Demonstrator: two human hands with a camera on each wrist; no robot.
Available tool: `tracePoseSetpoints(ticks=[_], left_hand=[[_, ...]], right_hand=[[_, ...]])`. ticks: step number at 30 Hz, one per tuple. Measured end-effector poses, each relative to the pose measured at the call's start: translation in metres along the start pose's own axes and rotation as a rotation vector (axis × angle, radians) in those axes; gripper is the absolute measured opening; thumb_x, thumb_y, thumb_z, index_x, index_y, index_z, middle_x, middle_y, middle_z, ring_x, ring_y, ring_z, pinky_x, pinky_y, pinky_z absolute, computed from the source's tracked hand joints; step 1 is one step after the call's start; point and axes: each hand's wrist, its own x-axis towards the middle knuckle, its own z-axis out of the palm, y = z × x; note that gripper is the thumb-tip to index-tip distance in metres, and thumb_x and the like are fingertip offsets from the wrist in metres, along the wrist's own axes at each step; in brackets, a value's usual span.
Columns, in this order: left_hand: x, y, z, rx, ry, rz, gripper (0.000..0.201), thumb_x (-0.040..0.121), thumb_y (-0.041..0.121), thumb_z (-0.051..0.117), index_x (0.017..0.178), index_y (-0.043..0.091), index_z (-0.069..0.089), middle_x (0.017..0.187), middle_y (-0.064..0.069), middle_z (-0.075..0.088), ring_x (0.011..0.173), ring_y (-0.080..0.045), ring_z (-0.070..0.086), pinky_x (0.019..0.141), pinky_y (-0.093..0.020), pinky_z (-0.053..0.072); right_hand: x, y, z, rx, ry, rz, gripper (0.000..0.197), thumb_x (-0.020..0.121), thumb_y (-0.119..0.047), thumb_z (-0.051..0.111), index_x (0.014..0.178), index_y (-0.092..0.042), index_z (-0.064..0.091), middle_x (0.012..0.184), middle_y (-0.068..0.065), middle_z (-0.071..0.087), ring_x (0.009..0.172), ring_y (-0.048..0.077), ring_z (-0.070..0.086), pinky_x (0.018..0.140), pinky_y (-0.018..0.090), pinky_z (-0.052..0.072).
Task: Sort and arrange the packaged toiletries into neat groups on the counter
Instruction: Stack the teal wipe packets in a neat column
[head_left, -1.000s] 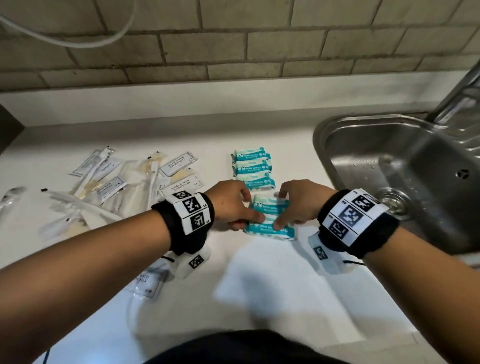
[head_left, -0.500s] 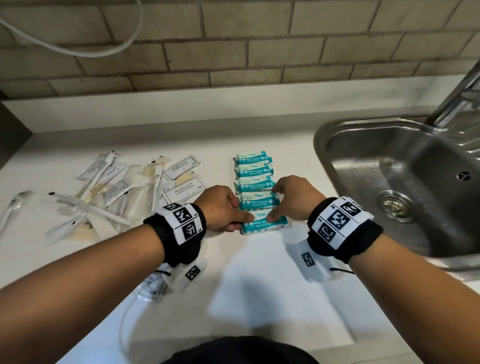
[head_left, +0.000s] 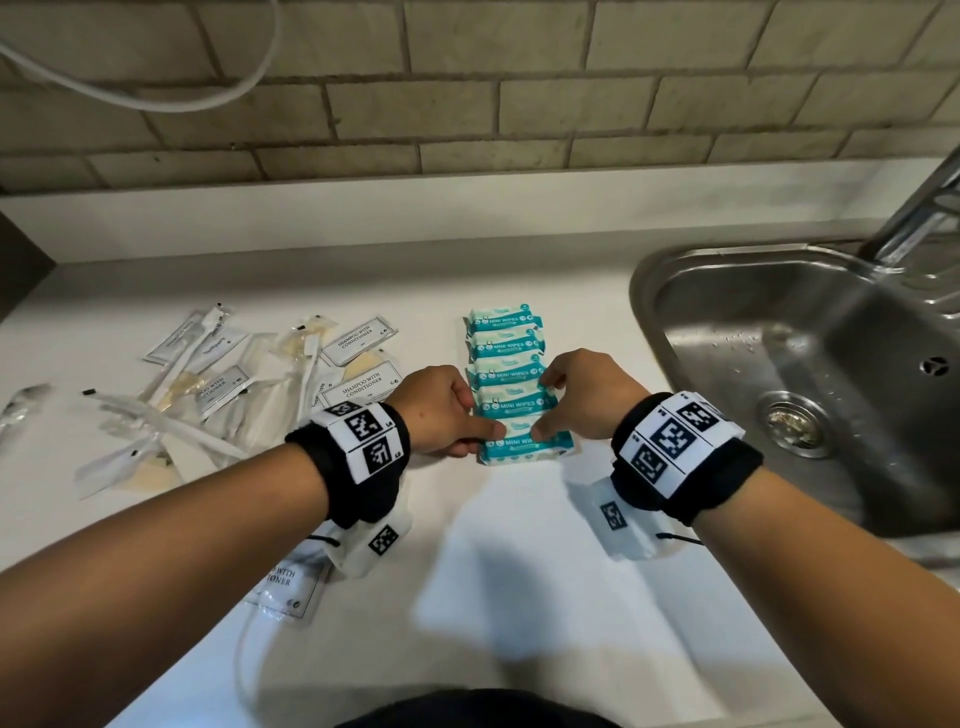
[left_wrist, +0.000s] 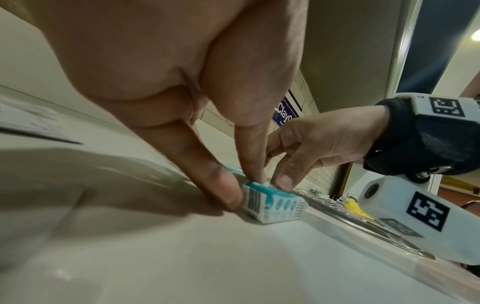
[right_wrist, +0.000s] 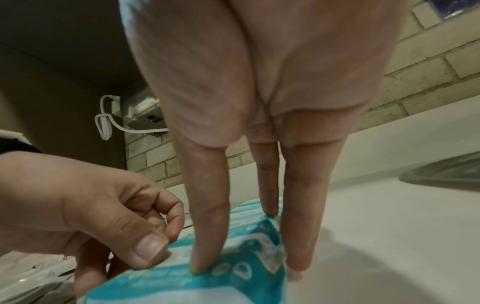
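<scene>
Several teal mini wipes packs lie in a column on the white counter, left of the sink. Both hands are on the nearest pack, which lies against the one behind it. My left hand pinches its left end, thumb on top and index finger against the side. My right hand holds the right end, with the thumb on top and the fingers down beside it.
A loose heap of clear sachets, shampoo packets and wrapped toothbrushes covers the counter's left. One shampoo sachet lies under my left wrist. A steel sink with a faucet fills the right. A tiled wall stands behind.
Both hands have pushed the near packs away from me, closing the gap to the row behind. In the last half second the hands have barely moved.
</scene>
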Motion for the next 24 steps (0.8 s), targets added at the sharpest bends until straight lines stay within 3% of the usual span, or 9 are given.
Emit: tracePoseSetpoints(ticks=[3,5,7,10,12,15,17,20,24], left_hand=[[0.000,0.005,-0.007,0.056,-0.009,0.001,0.045,0.068,0.029,0.087,0.090,0.013,0.052,0.072,-0.006,0.072,0.054,-0.013,0.065,0.050,-0.024,0.051],[0.008,0.014,-0.016,0.228,0.089,0.091,0.039,0.070,0.039,0.083,0.087,0.016,0.056,0.071,0.005,0.064,0.059,-0.008,0.058,0.050,-0.020,0.041],[0.023,0.028,-0.025,0.337,0.166,0.199,0.033,0.074,0.039,0.079,0.088,0.016,0.059,0.075,0.009,0.060,0.066,-0.010,0.054,0.054,-0.022,0.038],[0.059,0.048,-0.035,0.487,0.180,0.361,0.015,0.084,0.021,0.071,0.096,0.016,0.065,0.101,-0.001,0.067,0.085,-0.017,0.061,0.072,-0.023,0.045],[0.085,0.060,-0.038,0.614,0.187,0.425,0.019,0.088,0.014,0.062,0.107,0.015,0.066,0.117,-0.006,0.063,0.102,-0.022,0.061,0.084,-0.022,0.041],[0.112,0.072,-0.039,0.760,0.123,0.423,0.036,0.095,0.017,0.054,0.130,0.016,0.058,0.139,-0.007,0.051,0.125,-0.024,0.050,0.103,-0.027,0.036],[0.123,0.076,-0.038,0.792,0.042,0.381,0.041,0.097,0.020,0.052,0.138,0.017,0.051,0.147,-0.006,0.046,0.133,-0.024,0.044,0.109,-0.028,0.030],[0.133,0.080,-0.036,0.815,-0.074,0.331,0.043,0.098,0.020,0.051,0.141,0.018,0.048,0.143,-0.002,0.051,0.129,-0.021,0.050,0.106,-0.028,0.034],[0.141,0.087,-0.038,0.824,-0.121,0.325,0.036,0.098,0.017,0.050,0.134,0.018,0.057,0.129,-0.001,0.064,0.114,-0.019,0.061,0.096,-0.028,0.044]], right_hand=[[-0.002,-0.004,0.001,-0.067,0.015,-0.068,0.061,0.070,-0.018,0.084,0.124,-0.012,0.056,0.114,0.001,0.054,0.093,0.014,0.052,0.075,0.022,0.046],[-0.003,-0.009,0.004,-0.116,0.035,-0.178,0.065,0.070,-0.025,0.082,0.128,-0.016,0.053,0.119,0.002,0.050,0.103,0.019,0.051,0.083,0.027,0.048],[-0.003,-0.013,0.007,-0.216,0.004,-0.292,0.078,0.068,-0.038,0.081,0.135,-0.019,0.047,0.128,0.003,0.046,0.117,0.021,0.042,0.097,0.033,0.044],[-0.002,-0.016,0.012,-0.353,-0.085,-0.357,0.102,0.060,-0.047,0.083,0.145,-0.023,0.034,0.145,0.001,0.035,0.133,0.023,0.028,0.109,0.041,0.037],[-0.001,-0.015,0.016,-0.439,-0.125,-0.385,0.108,0.060,-0.042,0.083,0.150,-0.024,0.026,0.155,0.001,0.024,0.142,0.026,0.019,0.113,0.045,0.032],[0.002,-0.014,0.019,-0.466,-0.138,-0.405,0.101,0.064,-0.028,0.080,0.150,-0.024,0.027,0.152,0.000,0.029,0.137,0.025,0.027,0.107,0.044,0.041],[0.005,-0.014,0.020,-0.436,-0.129,-0.418,0.095,0.064,-0.023,0.080,0.146,-0.023,0.033,0.144,0.000,0.036,0.129,0.024,0.035,0.099,0.043,0.048],[0.012,-0.014,0.020,-0.417,-0.123,-0.430,0.095,0.062,-0.023,0.082,0.144,-0.020,0.036,0.139,0.001,0.040,0.123,0.024,0.038,0.097,0.041,0.048],[0.020,-0.015,0.016,-0.409,-0.115,-0.418,0.093,0.062,-0.025,0.084,0.143,-0.014,0.037,0.140,0.003,0.042,0.124,0.024,0.039,0.100,0.041,0.046]])
